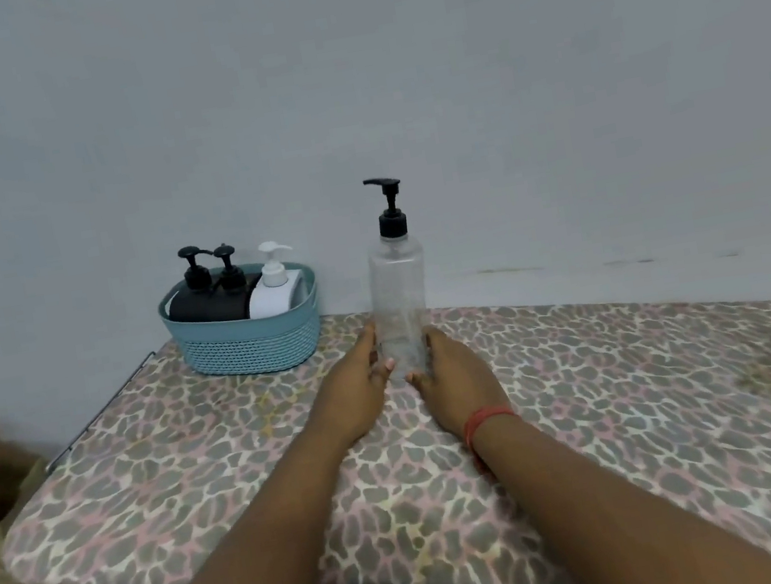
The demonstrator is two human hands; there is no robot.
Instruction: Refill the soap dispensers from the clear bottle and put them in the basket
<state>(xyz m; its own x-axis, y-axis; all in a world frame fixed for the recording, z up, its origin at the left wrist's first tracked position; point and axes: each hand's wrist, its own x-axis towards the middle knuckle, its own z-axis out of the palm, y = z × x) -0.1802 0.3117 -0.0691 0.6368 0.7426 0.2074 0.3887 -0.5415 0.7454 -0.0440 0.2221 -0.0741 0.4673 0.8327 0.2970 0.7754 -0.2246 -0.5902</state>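
Near the counter's (pixel 643 402) back edge, a tall clear plastic bottle (pixel 400 309) with black pump stands upright; left hand (pixel 357 387) and right hand (pixel 452 374) cup its base, fingers curled round it. At back-left corner, teal woven-pattern plastic basket (pixel 250 346) holds two black dispensers (pixel 211 303) and one white dispenser (pixel 273 294). Leopard-print fabric covers the counter.

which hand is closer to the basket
Left. The left hand holds the clear bottle's left side, just right of and in front of the basket; the right hand holds the bottle's far side.
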